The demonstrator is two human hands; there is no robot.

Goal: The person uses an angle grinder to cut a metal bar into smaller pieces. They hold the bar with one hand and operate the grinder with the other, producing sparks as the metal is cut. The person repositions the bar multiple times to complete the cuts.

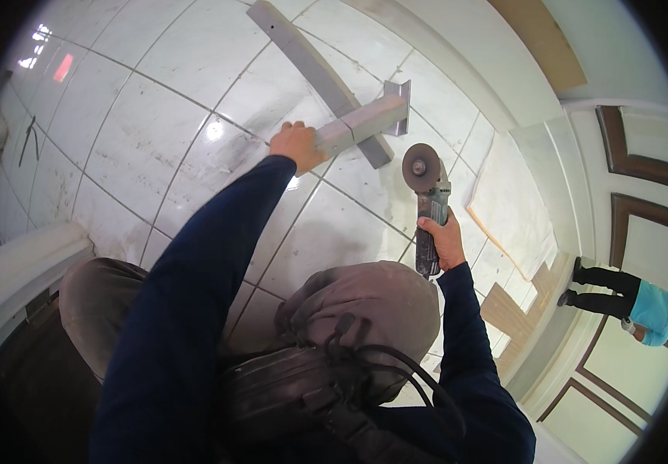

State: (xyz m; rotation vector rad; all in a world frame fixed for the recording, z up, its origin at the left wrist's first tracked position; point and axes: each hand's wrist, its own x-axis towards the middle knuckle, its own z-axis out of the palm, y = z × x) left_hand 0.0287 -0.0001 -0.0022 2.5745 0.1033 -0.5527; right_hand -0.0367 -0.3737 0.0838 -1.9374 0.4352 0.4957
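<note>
My right hand [446,238] is wrapped round the body of an angle grinder [432,207], held upright over the tiles. Its round brown disc [420,167] points away from me, with the disc's flat face showing. My left hand [296,145] grips the near end of a short grey rectangular tube [365,124]. A dark line crosses that tube near its middle. The short tube lies across a longer grey tube [303,58] on the floor. At its far end stands a small metal angle piece [401,108]. The disc is apart from the tubes.
White tiles [187,147] make up the floor. A thin dark strip [28,141] lies at the far left. On the right are a pale sheet [512,209], an orange cord [496,238] and brown board pieces [516,313]. Another person [628,303] stands by panelled doors. Black cables [396,363] hang by my knee.
</note>
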